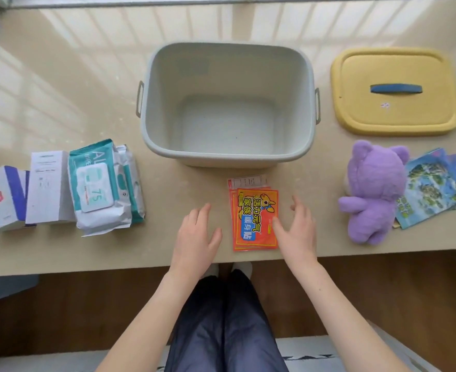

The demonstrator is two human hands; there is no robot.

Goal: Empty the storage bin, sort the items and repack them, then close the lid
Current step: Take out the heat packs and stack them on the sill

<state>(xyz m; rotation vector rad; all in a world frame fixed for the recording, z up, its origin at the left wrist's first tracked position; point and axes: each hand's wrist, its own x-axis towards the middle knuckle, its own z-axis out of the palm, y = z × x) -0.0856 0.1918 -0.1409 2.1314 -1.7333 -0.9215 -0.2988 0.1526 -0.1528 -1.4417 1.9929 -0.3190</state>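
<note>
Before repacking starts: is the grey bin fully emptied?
Empty. The grey bin shows a bare floor with nothing inside. Its yellow lid lies off, apart to its right.

Home room: sunlit table [60, 103], wood floor [87, 304] (plush bear [371, 189] too)

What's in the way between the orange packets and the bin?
Nothing visible does. The orange packets lie just in front of the bin, which stands open and empty, its yellow lid off to the right. The left hand and right hand flank the packets.
</note>
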